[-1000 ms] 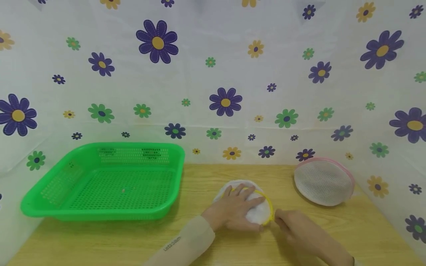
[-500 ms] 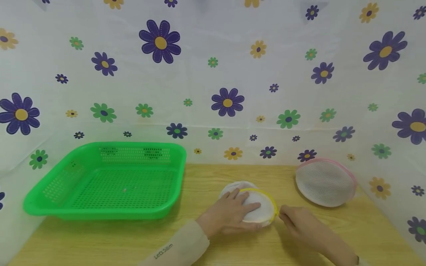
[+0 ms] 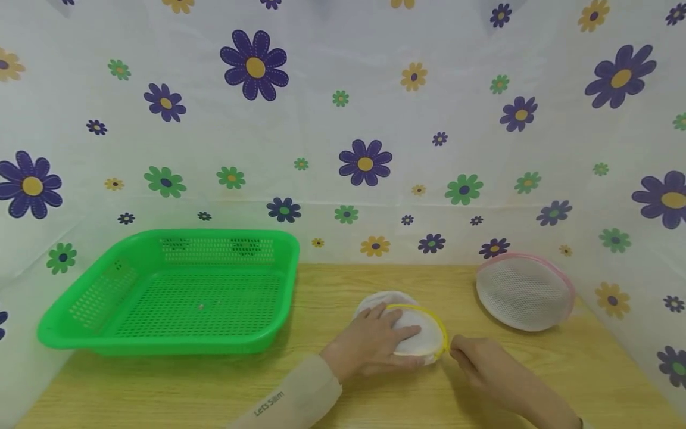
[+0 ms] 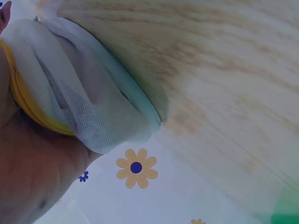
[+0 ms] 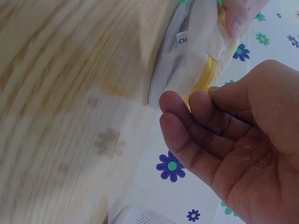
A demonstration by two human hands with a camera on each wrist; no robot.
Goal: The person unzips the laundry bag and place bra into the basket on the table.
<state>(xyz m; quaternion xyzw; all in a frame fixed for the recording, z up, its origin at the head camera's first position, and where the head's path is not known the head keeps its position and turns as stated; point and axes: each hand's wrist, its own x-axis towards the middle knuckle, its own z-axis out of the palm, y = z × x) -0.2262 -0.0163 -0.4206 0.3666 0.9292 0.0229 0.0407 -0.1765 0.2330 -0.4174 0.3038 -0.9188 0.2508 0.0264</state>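
Note:
A white mesh laundry bag (image 3: pixel 423 333) with a curved yellow zipper (image 3: pixel 438 322) lies on the table in front of me. My left hand (image 3: pixel 372 342) presses on its top with spread fingers, over the left part of the bag. At the zipper's right end, my right hand (image 3: pixel 479 363) pinches between thumb and forefinger; the fingertips cover the piece held. In the right wrist view, the yellow zipper (image 5: pixel 205 77) runs into the pinching fingers (image 5: pixel 203 105), and a small white label (image 5: pixel 182 40) shows on the bag's side. Folded mesh (image 4: pixel 88 88) bulges out in the left wrist view.
A green plastic basket (image 3: pixel 161 344) with perforated sides stands at the left of the wooden table (image 3: pixel 321 399). Another white mesh bag (image 3: pixel 525 295) with pink trim lies at the back right. A flower-patterned sheet (image 3: pixel 300 119) hangs behind and along both sides.
The laundry bag and my right hand have shifted slightly right. My left hand has slid a little left across the bag, so more of its white top shows.

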